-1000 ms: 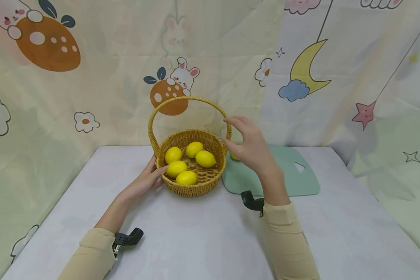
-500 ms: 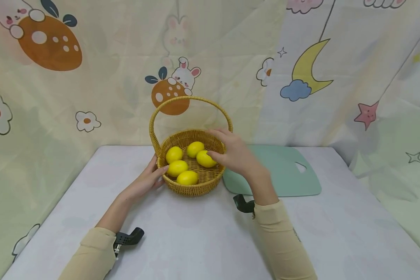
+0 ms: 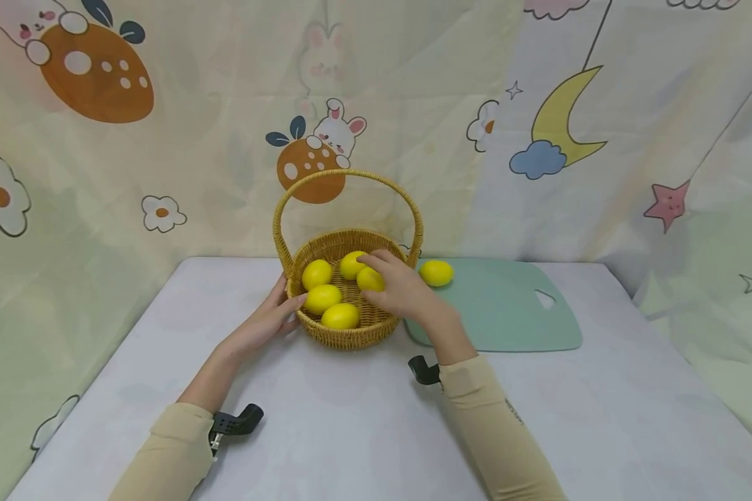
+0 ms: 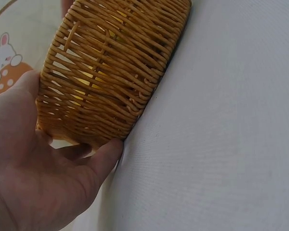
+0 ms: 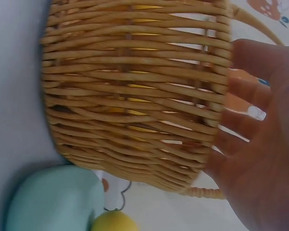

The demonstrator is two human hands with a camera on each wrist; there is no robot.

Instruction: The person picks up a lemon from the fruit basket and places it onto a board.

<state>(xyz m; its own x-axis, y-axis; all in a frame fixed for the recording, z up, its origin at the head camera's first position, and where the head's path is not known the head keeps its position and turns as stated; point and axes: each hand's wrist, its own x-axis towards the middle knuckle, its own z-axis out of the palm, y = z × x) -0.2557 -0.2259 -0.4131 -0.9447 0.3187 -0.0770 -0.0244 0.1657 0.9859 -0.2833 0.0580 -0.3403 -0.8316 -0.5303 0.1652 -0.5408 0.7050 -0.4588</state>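
A wicker basket point(image 3: 351, 339) with a tall arched handle stands on the table, several yellow lemons inside it. My left hand point(image 3: 264, 321) grips its left side, thumb over the rim and fingers outside against the weave; in the left wrist view the left hand point(image 4: 43, 168) reaches down to the basket's base. My right hand point(image 3: 404, 289) reaches over the right rim into the basket. Its thumb and fingers are around a lemon point(image 3: 371, 279), touching another lemon point(image 3: 351, 265) in this view. The right wrist view shows the right hand point(image 5: 265, 130) behind the basket wall point(image 5: 135, 96), its fingertips hidden.
Right of the basket a pale green cutting board point(image 3: 501, 313) lies on the white table point(image 3: 338, 431). One lemon point(image 3: 436, 273) is at the board's back left corner. A printed curtain point(image 3: 413, 83) hangs behind the table.
My right hand has moved from beside the handle, left and down into the basket, to a lemon. The lemon on the board has come into view. My left hand stays on the basket.
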